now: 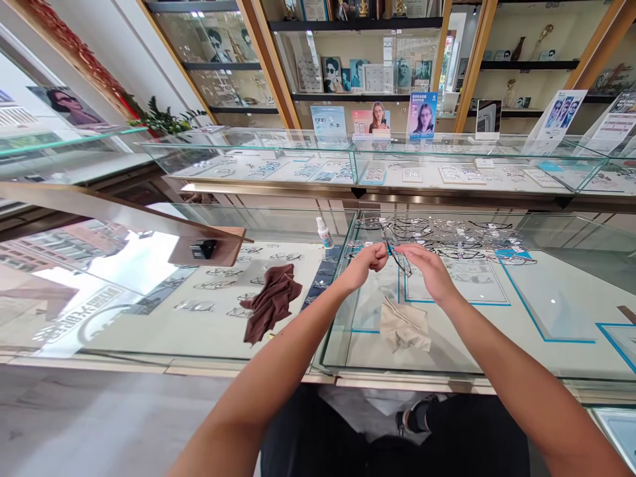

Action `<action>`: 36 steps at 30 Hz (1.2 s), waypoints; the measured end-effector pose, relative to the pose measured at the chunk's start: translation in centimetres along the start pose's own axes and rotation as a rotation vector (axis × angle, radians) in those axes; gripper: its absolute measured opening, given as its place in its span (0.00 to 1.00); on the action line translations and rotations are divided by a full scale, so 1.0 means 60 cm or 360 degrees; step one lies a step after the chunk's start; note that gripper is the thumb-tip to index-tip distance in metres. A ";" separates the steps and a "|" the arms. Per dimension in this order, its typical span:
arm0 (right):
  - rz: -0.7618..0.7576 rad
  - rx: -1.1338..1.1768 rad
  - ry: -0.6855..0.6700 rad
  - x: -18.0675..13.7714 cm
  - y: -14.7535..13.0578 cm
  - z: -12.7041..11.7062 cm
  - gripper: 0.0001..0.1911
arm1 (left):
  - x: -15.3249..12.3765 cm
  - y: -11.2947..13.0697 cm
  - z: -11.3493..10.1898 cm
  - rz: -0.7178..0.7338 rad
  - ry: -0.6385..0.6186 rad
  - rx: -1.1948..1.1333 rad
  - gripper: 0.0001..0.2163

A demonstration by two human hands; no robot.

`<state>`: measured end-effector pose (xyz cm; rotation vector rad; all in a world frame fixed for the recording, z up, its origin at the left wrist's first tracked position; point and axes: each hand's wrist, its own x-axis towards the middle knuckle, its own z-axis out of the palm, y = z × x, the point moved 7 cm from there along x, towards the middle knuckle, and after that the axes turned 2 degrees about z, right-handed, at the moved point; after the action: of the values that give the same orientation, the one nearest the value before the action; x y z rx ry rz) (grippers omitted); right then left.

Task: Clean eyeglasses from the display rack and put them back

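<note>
Both my hands are stretched out over the glass counter (447, 351) and meet on a pair of dark-framed glasses (400, 257). My left hand (368, 260) is curled into a pinch on the left end of the frame. My right hand (431, 268) has its fingers closed on the right side, near the lens. The glasses are held a little above the glass top. Directly below them a beige cleaning cloth (405, 324) lies crumpled on the counter.
A brown cloth (272, 299) lies on the glass to the left. A small white spray bottle (324, 233) stands behind it. Rows of glasses fill the display cases under the glass and across the aisle, with shelves and posters behind.
</note>
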<state>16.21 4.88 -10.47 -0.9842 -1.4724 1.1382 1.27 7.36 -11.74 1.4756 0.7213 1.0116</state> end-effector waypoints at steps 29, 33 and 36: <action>-0.0710 -0.1085 -0.0035 -0.023 -0.050 0.004 0.15 | -0.001 0.009 -0.020 -0.0156 0.0147 -0.0016 0.17; -0.0887 -0.1346 -0.0145 -0.033 -0.058 0.016 0.11 | -0.008 -0.005 -0.007 -0.0415 -0.0027 -0.0210 0.18; -0.0937 -0.1408 -0.0198 -0.038 -0.060 0.023 0.09 | -0.012 -0.010 -0.001 -0.0501 -0.0118 -0.0272 0.21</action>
<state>15.19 1.63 -7.55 -0.9321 -2.2370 0.0857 0.94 6.84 -12.49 1.2005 0.7660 0.7540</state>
